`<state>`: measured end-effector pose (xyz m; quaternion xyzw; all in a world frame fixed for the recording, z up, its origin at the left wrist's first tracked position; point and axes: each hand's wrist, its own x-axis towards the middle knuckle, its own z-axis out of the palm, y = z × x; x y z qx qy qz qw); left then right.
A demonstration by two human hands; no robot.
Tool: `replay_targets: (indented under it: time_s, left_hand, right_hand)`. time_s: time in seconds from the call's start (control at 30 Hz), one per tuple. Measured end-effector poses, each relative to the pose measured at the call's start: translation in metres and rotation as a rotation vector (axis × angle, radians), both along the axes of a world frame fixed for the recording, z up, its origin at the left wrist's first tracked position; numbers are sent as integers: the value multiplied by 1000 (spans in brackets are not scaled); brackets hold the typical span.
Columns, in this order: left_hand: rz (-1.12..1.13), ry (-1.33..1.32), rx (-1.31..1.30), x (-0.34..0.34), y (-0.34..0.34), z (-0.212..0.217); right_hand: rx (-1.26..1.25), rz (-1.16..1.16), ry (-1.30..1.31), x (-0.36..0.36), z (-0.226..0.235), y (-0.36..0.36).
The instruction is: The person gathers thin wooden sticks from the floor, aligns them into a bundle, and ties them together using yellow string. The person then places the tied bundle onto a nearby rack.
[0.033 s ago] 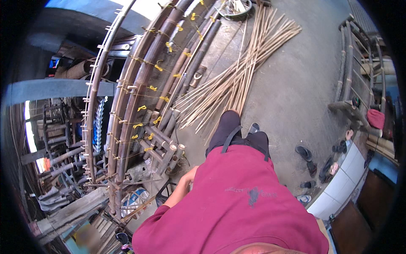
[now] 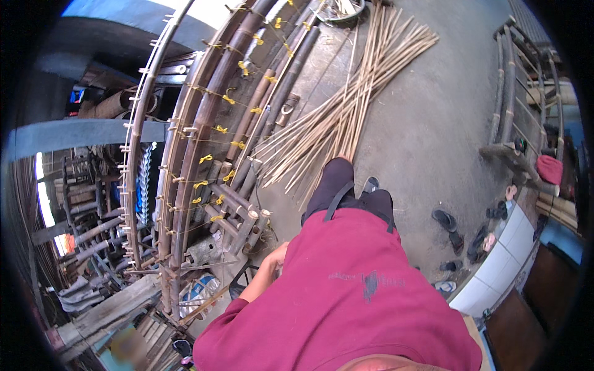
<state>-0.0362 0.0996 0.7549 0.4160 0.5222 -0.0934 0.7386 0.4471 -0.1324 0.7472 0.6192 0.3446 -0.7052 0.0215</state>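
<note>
Only my view has shifted slightly. The left hand [image 2: 278,253] sits by the sweater [image 2: 297,309], fingers too hidden to tell; right hand unseen. Sticks [image 2: 352,111] lie crossed on the floor [image 2: 433,117] ahead, likely for easy reach.

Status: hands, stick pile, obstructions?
Left hand beside red shirt, grip unclear; right hand out of view. Pale sticks crossed on floor. Left leg overlaps their near edge in view.

left hand [image 2: 276,255] half hidden by a maroon long-sleeved sweatshirt [image 2: 340,297], fingertips out of sight, right hand out of view, long brown bamboo poles [image 2: 213,99] and a round dark-rimmed basin [image 2: 340,21] cut off at the far edge
</note>
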Motion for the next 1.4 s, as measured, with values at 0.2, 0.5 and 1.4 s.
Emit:
replay_targets:
  time_s: [0.2, 0.5, 1.4]
  left_hand:
    - [-145, 6, -80, 52, 41, -5]
    - [-296, -24, -143, 74, 145, -23]
    - [-479, 322, 679, 355, 443, -6]
  right_hand:
    - [20, -22, -60, 17, 9, 39]
    - [-16, -23, -113, 25, 27, 93]
    - [500, -124, -474, 267, -96, 411]
